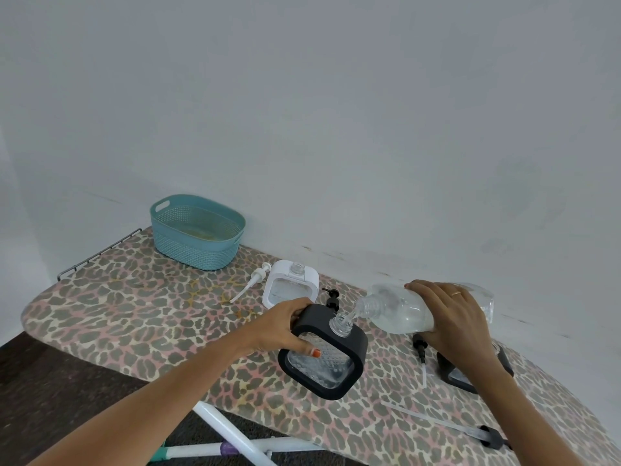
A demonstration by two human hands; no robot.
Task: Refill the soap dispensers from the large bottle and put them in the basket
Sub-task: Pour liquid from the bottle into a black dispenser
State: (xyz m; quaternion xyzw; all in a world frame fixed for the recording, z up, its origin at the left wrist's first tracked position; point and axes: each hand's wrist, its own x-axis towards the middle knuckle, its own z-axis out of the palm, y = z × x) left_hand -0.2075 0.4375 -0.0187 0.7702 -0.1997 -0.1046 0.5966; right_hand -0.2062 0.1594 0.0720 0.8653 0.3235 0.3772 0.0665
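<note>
- The black dispenser [336, 368] was gripped by the left hand [285, 327], with the fingers curled over its frame and the thumb pressed on the clear front.
- The large bottle [400, 311] was clasped round its body by the right hand [453, 317] and tipped so that its mouth met the dispenser's open neck.
- A white dispenser [290, 284], uncapped, was seen just beyond the left hand, with a white pump [250, 280] lying beside it.
- A second black dispenser [460, 375] was partly hidden under the right wrist.
- The basket [198, 250] was set well beyond the left hand, on the ironing board [134, 297].
</note>
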